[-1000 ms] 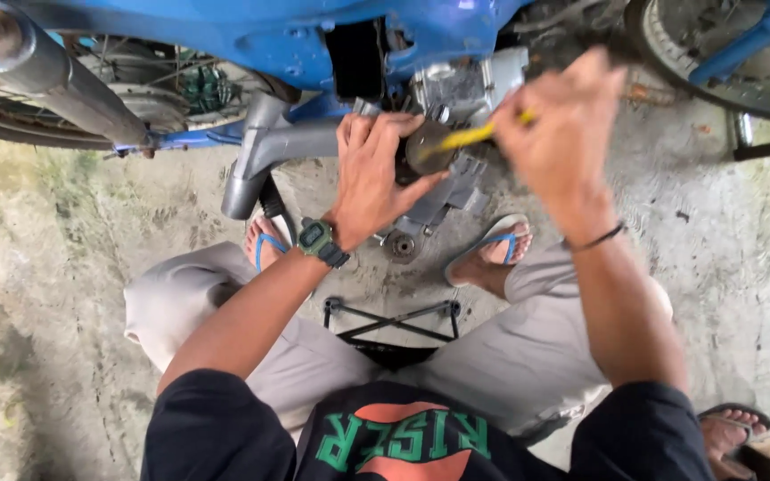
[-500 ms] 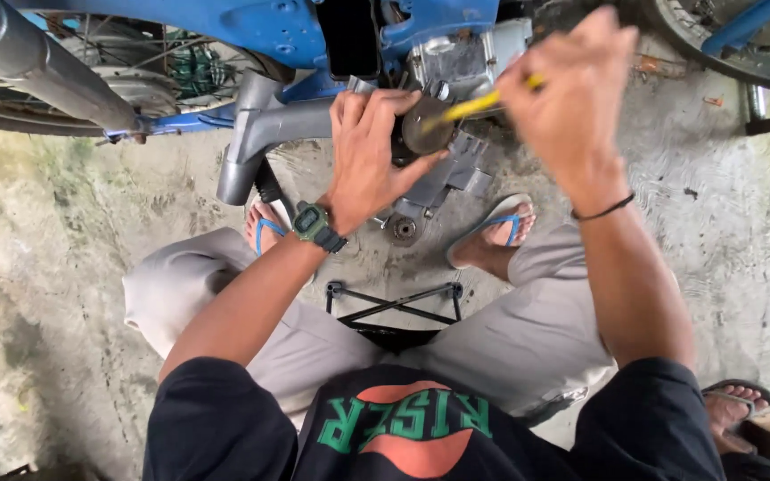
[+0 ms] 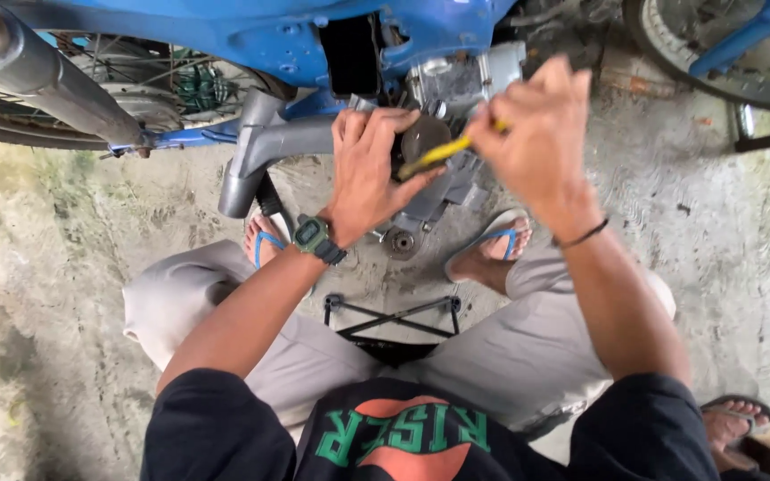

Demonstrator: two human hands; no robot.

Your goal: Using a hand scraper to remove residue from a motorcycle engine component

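Both hands have dropped slightly lower in view since a moment ago. Overhead, the blue motorcycle (image 3: pixel 251 36) and its grey exhaust pipe (image 3: pixel 37 80) crowd the cracked concrete floor (image 3: pixel 64 294). The left hand (image 3: pixel 369 174) cups the round engine part (image 3: pixel 424 138); the right hand (image 3: pixel 541 134) is clamped on the yellow-handled tool (image 3: pixel 438 154), whose tip meets that part.

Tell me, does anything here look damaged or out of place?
Nothing stands out. The left hand rests on a round dark part at the blue motorcycle, and the right hand grips a yellow-handled tool against it.
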